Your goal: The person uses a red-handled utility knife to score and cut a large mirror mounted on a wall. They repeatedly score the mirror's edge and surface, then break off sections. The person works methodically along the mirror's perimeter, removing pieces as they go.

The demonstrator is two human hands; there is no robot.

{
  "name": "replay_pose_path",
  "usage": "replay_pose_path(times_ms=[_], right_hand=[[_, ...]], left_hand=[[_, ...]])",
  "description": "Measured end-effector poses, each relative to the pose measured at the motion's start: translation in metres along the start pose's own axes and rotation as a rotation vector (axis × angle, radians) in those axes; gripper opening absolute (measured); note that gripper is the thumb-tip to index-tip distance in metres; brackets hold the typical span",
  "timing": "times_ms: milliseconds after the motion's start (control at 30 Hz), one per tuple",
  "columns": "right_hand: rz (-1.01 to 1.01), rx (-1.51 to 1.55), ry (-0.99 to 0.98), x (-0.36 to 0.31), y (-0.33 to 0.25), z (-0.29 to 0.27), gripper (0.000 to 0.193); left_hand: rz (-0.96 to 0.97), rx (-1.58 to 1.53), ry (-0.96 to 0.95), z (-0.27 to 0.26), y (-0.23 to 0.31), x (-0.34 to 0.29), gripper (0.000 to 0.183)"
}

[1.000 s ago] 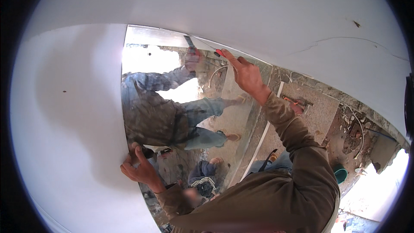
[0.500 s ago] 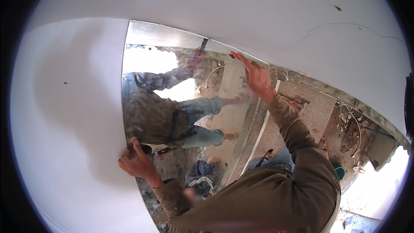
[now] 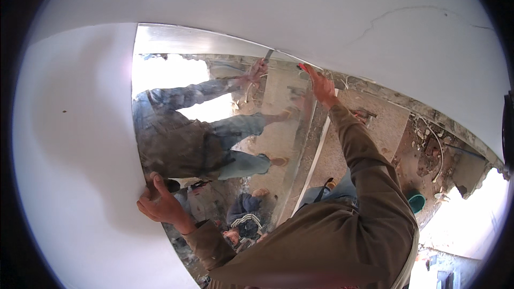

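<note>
A large mirror-like sheet [image 3: 278, 144] stands in front of me and reflects a figure in a brown jacket and jeans. My left hand [image 3: 163, 203] is closed at its left edge, thumb raised and fingers curled; a dark round shape beside the thumb is unclear. Up at the sheet's far edge, close to the right corner, my right hand [image 3: 324, 88] grips a small red-handled tool [image 3: 303, 67]. Its working end is too small to make out. A dark flat strip, which looks like part of the tool, shows in the reflection.
White wall surfaces [image 3: 75, 144] lie to the left and beyond. At right are a speckled board [image 3: 383, 128] with a tool [image 3: 364, 116] on it, rubble, a pale cable [image 3: 440, 155] and a green bucket [image 3: 416, 202]. Another person in dark, white-striped clothing [image 3: 247, 211] shows low within the sheet's area.
My right hand and the red-handled tool have moved right along the sheet's far edge, closer to its corner. The left hand stays at the left edge, while the whole view has shifted slightly.
</note>
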State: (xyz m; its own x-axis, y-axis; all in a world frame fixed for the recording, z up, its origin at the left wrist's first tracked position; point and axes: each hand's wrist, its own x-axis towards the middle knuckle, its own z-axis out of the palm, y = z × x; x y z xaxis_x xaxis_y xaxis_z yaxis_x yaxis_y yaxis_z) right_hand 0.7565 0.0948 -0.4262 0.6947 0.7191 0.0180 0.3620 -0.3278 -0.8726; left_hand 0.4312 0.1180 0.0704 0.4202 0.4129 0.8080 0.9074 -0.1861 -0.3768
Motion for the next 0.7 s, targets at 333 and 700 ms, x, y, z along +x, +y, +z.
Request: replay_pose_path(times_ms=[333,700], right_hand=[[0.187,0.127,0.001,-0.052,0.034,-0.004,0.042],[0.615,1.004,-0.164,-0.025,-0.033,-0.048,0.038]], left_hand=[[0.03,0.0,0.006,-0.002,0.002,0.0,0.04],[0.037,-0.023,0.043,-0.001,0.0,-0.001,0.04]])
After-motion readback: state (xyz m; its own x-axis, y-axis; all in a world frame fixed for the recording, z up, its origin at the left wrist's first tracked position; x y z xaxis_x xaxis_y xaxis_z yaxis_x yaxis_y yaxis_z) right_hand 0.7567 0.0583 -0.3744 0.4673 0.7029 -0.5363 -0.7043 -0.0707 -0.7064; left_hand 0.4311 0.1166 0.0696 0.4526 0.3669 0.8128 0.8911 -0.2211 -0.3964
